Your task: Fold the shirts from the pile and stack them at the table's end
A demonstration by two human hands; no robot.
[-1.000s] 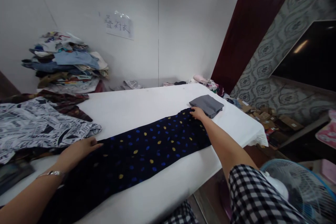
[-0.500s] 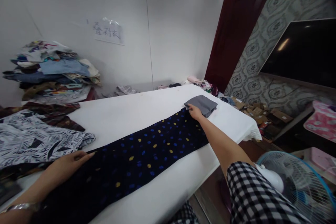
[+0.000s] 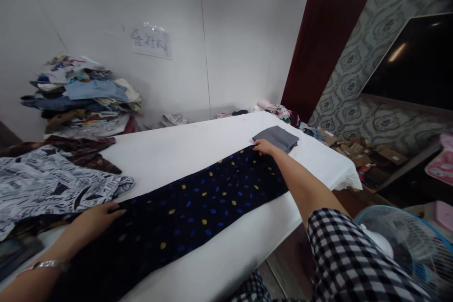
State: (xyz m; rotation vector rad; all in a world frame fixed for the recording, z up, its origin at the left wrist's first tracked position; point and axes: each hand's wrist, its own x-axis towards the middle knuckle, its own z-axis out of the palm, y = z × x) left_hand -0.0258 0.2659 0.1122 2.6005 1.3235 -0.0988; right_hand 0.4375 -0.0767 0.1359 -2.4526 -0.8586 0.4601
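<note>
A long dark garment (image 3: 208, 198) with blue and yellow spots lies stretched across the white table (image 3: 166, 155), narrowed into a flat strip. My left hand (image 3: 92, 224), with a bracelet at the wrist, pinches its upper edge near the left end. At the far right corner my right hand (image 3: 264, 146) grips the same garment between thumb and fingers. Just behind that hand rests a folded grey cloth (image 3: 278, 137). Close beside my left hand is a white-and-black printed garment (image 3: 53, 179). The dark garment's near left end is partly hidden by my left forearm.
A tall clothes pile (image 3: 88, 96) stands at the back left, by a dark plaid garment (image 3: 83, 151). More clothes (image 3: 276, 109) lie past the table's far end. To the right are cardboard boxes (image 3: 361, 151), a fan (image 3: 399, 240) and a wall screen (image 3: 414, 56).
The view has turned slightly left, so everything sits a little further right in it. Both hands keep hold of the dark garment, which lies nearly the same.
</note>
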